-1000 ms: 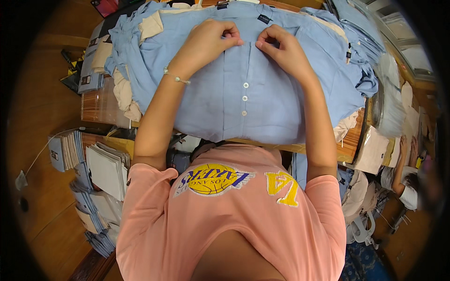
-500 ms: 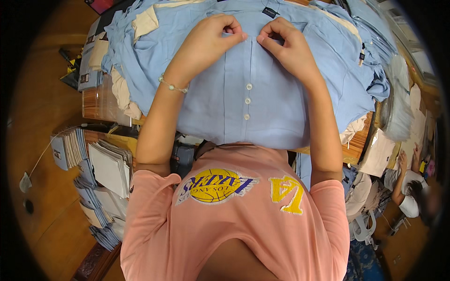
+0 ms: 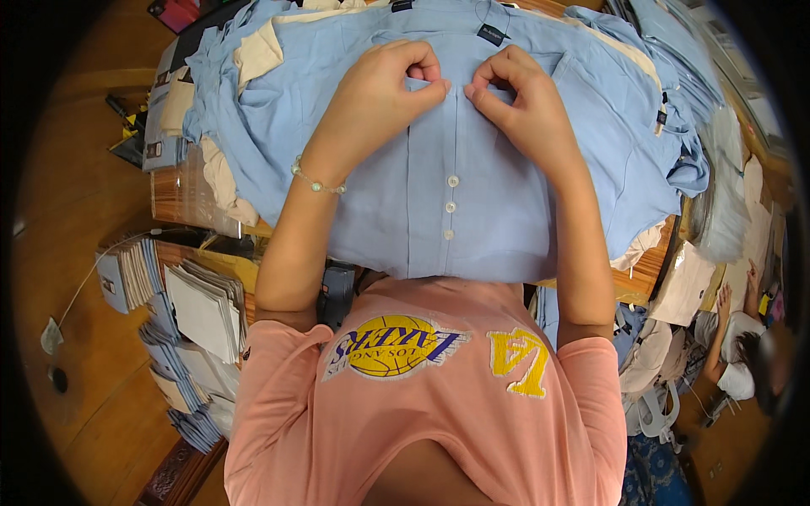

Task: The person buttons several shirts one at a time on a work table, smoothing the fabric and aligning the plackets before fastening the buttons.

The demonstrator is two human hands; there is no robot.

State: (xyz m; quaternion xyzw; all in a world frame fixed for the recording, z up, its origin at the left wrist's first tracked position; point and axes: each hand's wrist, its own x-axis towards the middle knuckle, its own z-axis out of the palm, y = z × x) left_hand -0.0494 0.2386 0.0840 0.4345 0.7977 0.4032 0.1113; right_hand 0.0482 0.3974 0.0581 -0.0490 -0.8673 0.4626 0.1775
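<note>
A light blue button-up shirt (image 3: 502, 198) lies spread before me, its button strip running toward my body with several pale round buttons (image 3: 452, 181). A black neck label (image 3: 492, 34) shows beyond my hands. My left hand (image 3: 380, 93) pinches the shirt cloth just left of the strip's upper part, thumb against curled fingers. Opposite it, a small gap away, my right hand (image 3: 530, 105) pinches the cloth on the right side of the strip. Both hands are closed, and the fold between the fingertips is mostly hidden.
More blue garments with cream pieces (image 3: 259, 55) lie under and around the shirt on the wooden table (image 3: 648, 268). Folded garments (image 3: 205, 308) are stacked at lower left. Plastic-wrapped items (image 3: 721, 185) sit to the right, where another person's arm (image 3: 719, 337) shows.
The buttons and the shirt's near edge appear lower in view, and my hands also sit slightly lower. Both hands keep their pinch on the cloth.
</note>
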